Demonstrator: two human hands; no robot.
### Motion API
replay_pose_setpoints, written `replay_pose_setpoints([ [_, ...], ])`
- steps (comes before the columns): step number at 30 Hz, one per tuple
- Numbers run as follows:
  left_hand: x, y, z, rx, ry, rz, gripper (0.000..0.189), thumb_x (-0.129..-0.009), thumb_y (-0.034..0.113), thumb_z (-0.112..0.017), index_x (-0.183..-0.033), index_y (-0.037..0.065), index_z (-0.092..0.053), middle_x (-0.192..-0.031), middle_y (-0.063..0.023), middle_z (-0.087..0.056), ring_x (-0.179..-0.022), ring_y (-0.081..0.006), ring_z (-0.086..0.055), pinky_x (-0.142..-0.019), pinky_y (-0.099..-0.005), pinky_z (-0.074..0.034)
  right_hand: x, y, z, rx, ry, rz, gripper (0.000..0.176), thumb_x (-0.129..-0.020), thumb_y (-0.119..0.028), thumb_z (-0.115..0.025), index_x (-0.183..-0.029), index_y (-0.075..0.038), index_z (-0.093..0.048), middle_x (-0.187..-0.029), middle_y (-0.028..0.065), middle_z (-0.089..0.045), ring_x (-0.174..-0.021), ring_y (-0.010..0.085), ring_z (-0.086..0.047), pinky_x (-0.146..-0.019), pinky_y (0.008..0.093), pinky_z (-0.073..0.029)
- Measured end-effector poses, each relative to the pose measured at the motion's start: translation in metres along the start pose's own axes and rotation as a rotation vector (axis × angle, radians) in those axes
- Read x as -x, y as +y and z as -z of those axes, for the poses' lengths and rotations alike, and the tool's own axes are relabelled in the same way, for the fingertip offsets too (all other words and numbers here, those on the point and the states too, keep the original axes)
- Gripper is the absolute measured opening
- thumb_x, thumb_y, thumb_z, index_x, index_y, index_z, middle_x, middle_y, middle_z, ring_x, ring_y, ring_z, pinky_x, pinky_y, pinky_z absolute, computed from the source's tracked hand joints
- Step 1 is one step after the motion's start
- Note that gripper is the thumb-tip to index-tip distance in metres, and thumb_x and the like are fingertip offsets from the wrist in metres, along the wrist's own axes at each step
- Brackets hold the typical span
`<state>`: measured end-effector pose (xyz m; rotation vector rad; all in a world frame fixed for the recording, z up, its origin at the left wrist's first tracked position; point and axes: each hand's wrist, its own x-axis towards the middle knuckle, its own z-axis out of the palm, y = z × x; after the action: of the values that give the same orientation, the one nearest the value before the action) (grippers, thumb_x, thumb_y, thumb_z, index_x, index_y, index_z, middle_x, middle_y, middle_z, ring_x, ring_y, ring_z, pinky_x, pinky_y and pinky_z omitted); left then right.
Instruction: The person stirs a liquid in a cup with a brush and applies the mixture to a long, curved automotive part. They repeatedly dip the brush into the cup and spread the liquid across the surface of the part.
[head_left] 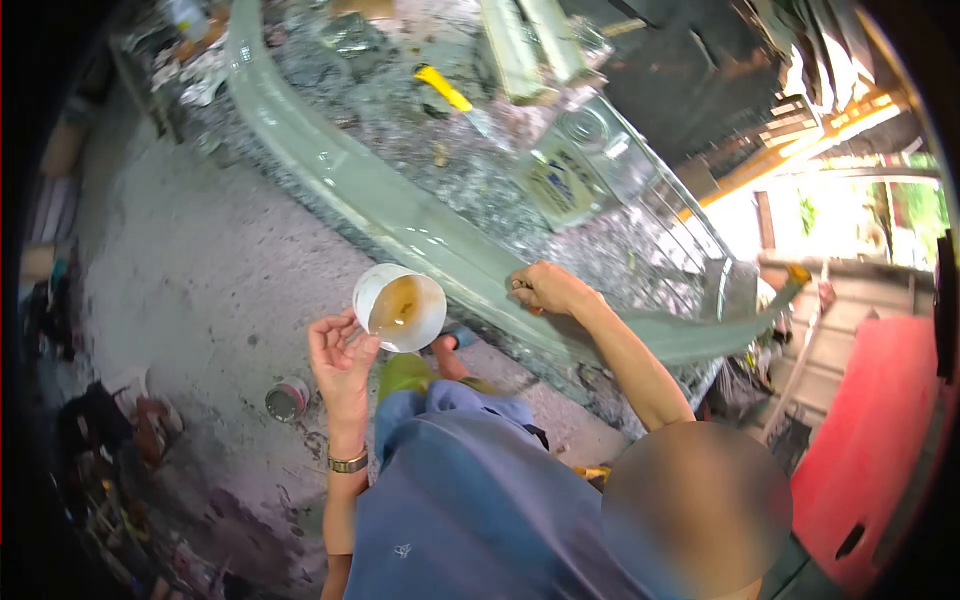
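My left hand (342, 352) grips the side of a white plastic cup (432, 316), tilted so that its inside faces me. Amber liquid (398, 308) lies in it. My right hand (548, 289) is closed over a long, curved grey-green panel (415, 215), with its fingers curled down close to the surface. Whatever those fingers hold, if anything, is too small to make out. The panel is glossy in places and runs along the near edge of a speckled grey worktable (390, 130).
On the worktable lie a yellow-handled knife (443, 88) and a clear plastic container (570, 170). A can (287, 399) stands on the concrete floor (200, 270). At the right is a large red panel (865, 440). Clutter lines the left side.
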<state>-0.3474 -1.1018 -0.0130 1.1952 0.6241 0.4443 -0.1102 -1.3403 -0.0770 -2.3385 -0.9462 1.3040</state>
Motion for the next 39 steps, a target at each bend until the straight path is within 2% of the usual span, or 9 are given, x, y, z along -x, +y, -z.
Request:
replay_pose_setpoints([
  [10, -0.018, 0.013, 0.065, 0.106, 0.206, 0.036, 0.045, -0.082, 0.004, -0.074, -0.116, 0.006, -0.043, -0.126, -0.0174, -0.052, -0.118, -0.0236, -0.052, -0.101, -0.0384, -0.045, -0.139, -0.084, 0.013, -0.019, 0.174, 0.281, 0.017, -0.089, -0.020, -0.063, -0.082, -0.004, -0.061, -0.065, 0.0111, -0.064, -0.065, 0.0281, -0.065, -0.064, 0.0424, -0.049],
  [14, -0.035, 0.009, 0.082, 0.046, 0.168, 0.064, 0.040, -0.087, 0.014, -0.072, -0.116, 0.007, -0.046, -0.126, -0.0138, -0.053, -0.118, -0.0205, -0.051, -0.101, -0.0345, -0.041, -0.151, -0.107, 0.026, -0.111, 0.102, 0.187, 0.015, -0.091, -0.019, -0.061, -0.087, -0.004, -0.061, -0.072, 0.0121, -0.066, -0.070, 0.0311, -0.065, -0.067, 0.0417, -0.050],
  [15, -0.039, 0.009, 0.084, 0.056, 0.161, 0.084, 0.040, -0.087, 0.014, -0.072, -0.116, 0.007, -0.046, -0.126, -0.0138, -0.053, -0.118, -0.0205, -0.051, -0.101, -0.0345, -0.041, -0.149, -0.107, 0.026, -0.142, 0.222, 0.360, 0.015, -0.092, -0.020, -0.060, -0.090, -0.005, -0.061, -0.078, 0.0124, -0.067, -0.075, 0.0314, -0.065, -0.069, 0.0416, -0.050],
  [16, -0.044, 0.010, 0.084, 0.033, 0.153, 0.084, 0.039, -0.087, 0.012, -0.071, -0.116, 0.007, -0.046, -0.125, -0.0129, -0.054, -0.118, -0.0197, -0.052, -0.100, -0.0340, -0.041, -0.143, -0.105, 0.025, -0.173, 0.342, 0.532, 0.016, -0.094, -0.020, -0.058, -0.093, -0.005, -0.061, -0.084, 0.0127, -0.068, -0.079, 0.0318, -0.066, -0.072, 0.0416, -0.050],
  [17, -0.048, 0.011, 0.084, 0.013, 0.140, 0.087, 0.037, -0.088, 0.011, -0.070, -0.116, 0.007, -0.046, -0.124, -0.0120, -0.055, -0.117, -0.0188, -0.052, -0.100, -0.0335, -0.041, -0.132, -0.100, 0.026, -0.094, 0.333, 0.504, 0.018, -0.096, -0.022, -0.055, -0.099, -0.005, -0.060, -0.095, 0.0124, -0.067, -0.087, 0.0323, -0.065, -0.076, 0.0420, -0.051],
  [20, -0.053, 0.000, 0.087, -0.021, 0.105, 0.035, 0.035, -0.090, 0.008, -0.067, -0.118, 0.006, -0.046, -0.122, -0.0112, -0.056, -0.114, -0.0179, -0.053, -0.100, -0.0331, -0.041, -0.088, -0.070, 0.020, 0.041, 0.296, 0.416, 0.019, -0.097, -0.024, -0.053, -0.102, -0.006, -0.059, -0.098, 0.0120, -0.065, -0.088, 0.0336, -0.064, -0.078, 0.0434, -0.051],
  [23, -0.047, -0.001, 0.075, 0.025, 0.044, -0.020, 0.033, -0.092, 0.008, -0.064, -0.119, 0.006, -0.046, -0.123, -0.0112, -0.055, -0.114, -0.0174, -0.052, -0.100, -0.0324, -0.040, -0.033, -0.043, 0.019, 0.126, 0.206, 0.270, 0.021, -0.099, -0.027, -0.050, -0.106, -0.008, -0.057, -0.097, 0.0133, -0.064, -0.089, 0.0348, -0.063, -0.079, 0.0444, -0.050],
  [30, 0.000, -0.016, 0.014, -0.003, -0.003, -0.098, 0.032, -0.093, 0.009, -0.062, -0.121, 0.006, -0.045, -0.126, -0.0111, -0.053, -0.116, -0.0173, -0.049, -0.101, -0.0319, -0.038, 0.076, 0.045, -0.001, 0.227, 0.131, 0.206, 0.020, -0.099, -0.026, -0.047, -0.104, -0.008, -0.054, -0.096, 0.0144, -0.064, -0.091, 0.0339, -0.063, -0.081, 0.0442, -0.051],
  [39, 0.106, -0.062, -0.069, 0.067, 0.103, -0.051, 0.032, -0.092, 0.016, -0.067, -0.116, 0.009, -0.047, -0.114, -0.0034, -0.055, -0.107, -0.0123, -0.051, -0.096, -0.0309, -0.040, 0.204, 0.123, -0.005, 0.230, 0.230, 0.150, 0.019, -0.095, -0.023, -0.052, -0.099, -0.005, -0.053, -0.089, 0.0165, -0.063, -0.085, 0.0376, -0.062, -0.075, 0.0460, -0.049],
])
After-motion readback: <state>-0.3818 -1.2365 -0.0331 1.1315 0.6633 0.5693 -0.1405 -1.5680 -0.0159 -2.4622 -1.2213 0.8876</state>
